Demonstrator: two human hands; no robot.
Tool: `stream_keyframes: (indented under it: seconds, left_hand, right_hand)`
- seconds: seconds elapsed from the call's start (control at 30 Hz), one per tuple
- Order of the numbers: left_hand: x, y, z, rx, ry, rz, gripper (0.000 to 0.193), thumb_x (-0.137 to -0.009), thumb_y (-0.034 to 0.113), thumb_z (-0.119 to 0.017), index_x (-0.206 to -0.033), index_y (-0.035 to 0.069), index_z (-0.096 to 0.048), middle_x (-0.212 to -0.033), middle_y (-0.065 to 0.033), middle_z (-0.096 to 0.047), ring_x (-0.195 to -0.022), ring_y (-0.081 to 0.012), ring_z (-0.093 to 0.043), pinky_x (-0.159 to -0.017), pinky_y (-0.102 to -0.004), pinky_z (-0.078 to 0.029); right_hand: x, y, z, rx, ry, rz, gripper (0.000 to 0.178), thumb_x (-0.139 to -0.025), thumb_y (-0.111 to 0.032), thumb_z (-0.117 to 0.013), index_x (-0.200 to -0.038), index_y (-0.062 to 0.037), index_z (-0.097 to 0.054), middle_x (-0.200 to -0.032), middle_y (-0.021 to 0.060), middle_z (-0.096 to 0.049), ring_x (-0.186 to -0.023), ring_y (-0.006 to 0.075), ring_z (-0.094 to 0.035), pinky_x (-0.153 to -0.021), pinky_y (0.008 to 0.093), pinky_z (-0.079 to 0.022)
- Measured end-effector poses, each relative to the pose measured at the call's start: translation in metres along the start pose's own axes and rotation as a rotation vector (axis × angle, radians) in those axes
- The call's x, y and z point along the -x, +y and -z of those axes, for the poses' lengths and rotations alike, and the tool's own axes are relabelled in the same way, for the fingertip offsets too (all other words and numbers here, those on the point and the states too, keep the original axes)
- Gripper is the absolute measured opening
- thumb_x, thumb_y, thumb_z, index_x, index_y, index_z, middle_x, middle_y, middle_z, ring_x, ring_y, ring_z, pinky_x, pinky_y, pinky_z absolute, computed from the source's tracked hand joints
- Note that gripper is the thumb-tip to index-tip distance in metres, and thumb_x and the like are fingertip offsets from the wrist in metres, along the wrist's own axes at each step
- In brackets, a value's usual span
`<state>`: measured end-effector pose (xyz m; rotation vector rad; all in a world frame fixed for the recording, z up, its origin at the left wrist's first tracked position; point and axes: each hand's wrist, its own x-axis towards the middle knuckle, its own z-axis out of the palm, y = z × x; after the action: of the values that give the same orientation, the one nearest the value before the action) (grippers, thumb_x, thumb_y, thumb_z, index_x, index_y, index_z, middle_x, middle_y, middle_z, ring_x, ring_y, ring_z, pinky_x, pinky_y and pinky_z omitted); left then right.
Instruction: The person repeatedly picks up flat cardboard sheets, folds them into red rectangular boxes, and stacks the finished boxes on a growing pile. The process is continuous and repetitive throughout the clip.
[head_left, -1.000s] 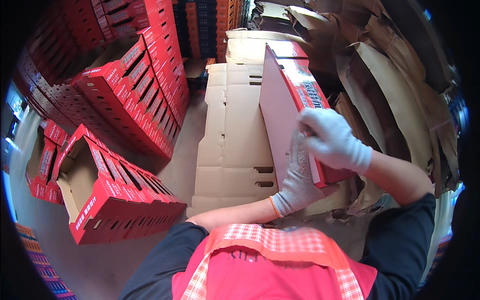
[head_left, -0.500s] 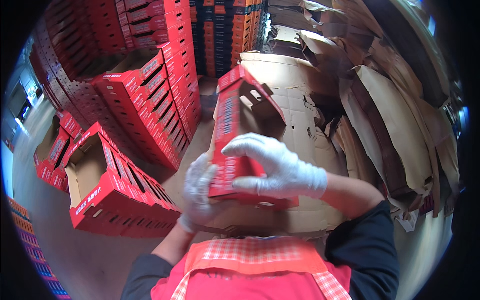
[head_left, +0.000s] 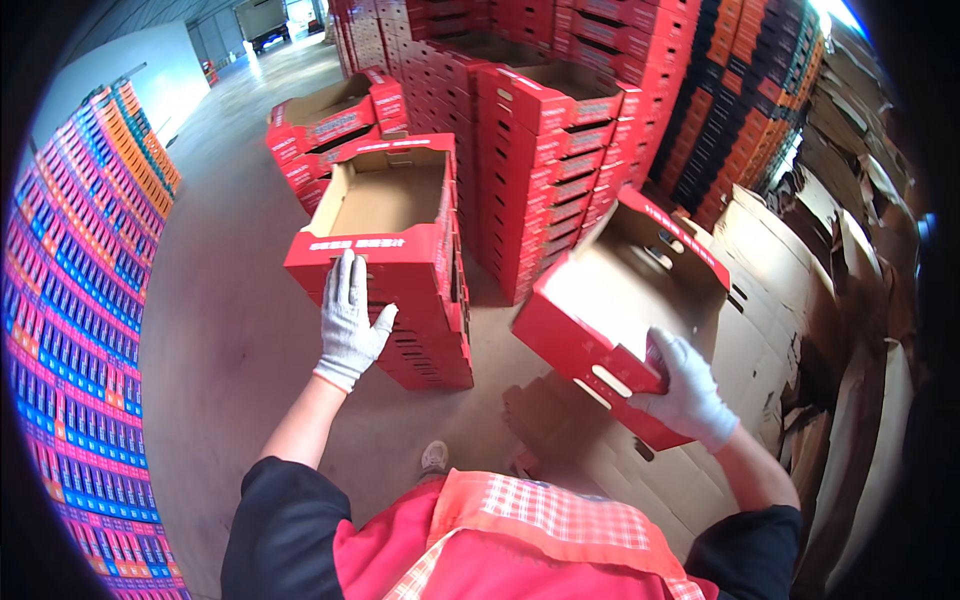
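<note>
An open-topped red cardboard box (head_left: 655, 250), tan inside, is tilted at my right side. My right hand (head_left: 690, 388), in a whitish glove, grips its near wall close to a corner, with the thumb outside and the fingers over the rim. My left hand (head_left: 352, 325), gloved the same way, lies with its fingers stretched up against the near end of a stack of red boxes (head_left: 372, 278). The top box of that stack shows a bare tan inside. Flat tan cardboard (head_left: 735, 390) lies under and beside the box in my right hand.
Tall stacks of red boxes (head_left: 545, 130) rise ahead. A shorter red stack (head_left: 335, 115) stands at far left, with multicoloured stacks (head_left: 85, 330) along the left edge. Dark and orange stacks (head_left: 745, 100) stand behind. Folded cardboard sheets (head_left: 860, 330) lean on the right.
My view has swung left. My left hand has left the held box and now touches the red stack. The box, earlier standing on its side, now has its opening up, in my right hand alone.
</note>
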<state>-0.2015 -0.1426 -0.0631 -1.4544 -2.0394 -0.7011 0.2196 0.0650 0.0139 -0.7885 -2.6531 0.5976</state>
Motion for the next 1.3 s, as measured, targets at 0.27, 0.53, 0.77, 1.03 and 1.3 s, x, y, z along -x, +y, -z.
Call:
stream_keyframes:
  seconds: [0.27,0.53,0.77,1.03,1.3]
  left_hand:
    - [-0.007,-0.071,-0.047,-0.008,-0.267,-0.227,0.066,-0.08,0.031,-0.068,-0.135,0.0,-0.05,-0.137,-0.0207,-0.05,-0.127,-0.0393,-0.048,-0.105,-0.0506,-0.039]
    - [-0.015,-0.088,-0.031,0.279,-0.136,-0.094,0.039,-0.081,0.023,-0.068,-0.113,0.001,-0.062,-0.11,-0.0175,-0.062,-0.101,-0.0358,-0.059,-0.091,-0.0468,-0.049]
    - [-0.029,-0.085,-0.027,0.211,-0.275,-0.056,0.035,-0.084,0.025,-0.066,-0.108,0.0,-0.062,-0.107,-0.0189,-0.063,-0.101,-0.0349,-0.062,-0.076,-0.0406,-0.055]
    - [-0.064,-0.078,0.069,0.51,0.161,-0.436,0.05,-0.082,0.025,-0.07,-0.126,0.001,-0.061,-0.123,-0.022,-0.064,-0.12,-0.0402,-0.058,-0.106,-0.0514,-0.04]
    - [-0.108,-0.148,-0.027,0.206,0.245,-0.231,0.046,-0.093,0.042,-0.058,-0.112,0.001,-0.065,-0.113,-0.0185,-0.068,-0.101,-0.0377,-0.063,-0.088,-0.0486,-0.048]
  right_hand:
    - [-0.185,-0.166,-0.007,0.154,-0.07,0.45,0.087,-0.063,-0.035,-0.086,-0.132,0.0019,-0.049,-0.113,0.0206,-0.06,-0.102,0.0393,-0.061,-0.088,0.0427,-0.05]
    - [-0.344,-0.229,-0.11,0.218,-0.192,0.569,0.082,-0.069,-0.045,-0.084,-0.13,-0.002,-0.052,-0.114,0.0195,-0.063,-0.104,0.038,-0.063,-0.088,0.0428,-0.052]
    - [-0.364,-0.229,-0.15,0.172,-0.175,0.569,0.077,-0.066,-0.043,-0.084,-0.127,-0.0051,-0.055,-0.11,0.017,-0.066,-0.102,0.036,-0.064,-0.088,0.0422,-0.051]
    - [-0.341,-0.189,-0.154,0.119,0.129,0.678,0.074,-0.071,-0.045,-0.08,-0.128,-0.0033,-0.057,-0.122,0.0188,-0.062,-0.112,0.0362,-0.06,-0.096,0.0453,-0.047]
    - [-0.212,0.018,-0.142,0.27,0.482,-0.436,0.058,-0.09,-0.045,-0.062,-0.129,-0.0025,-0.057,-0.131,0.0193,-0.058,-0.123,0.036,-0.053,-0.104,0.0403,-0.041]
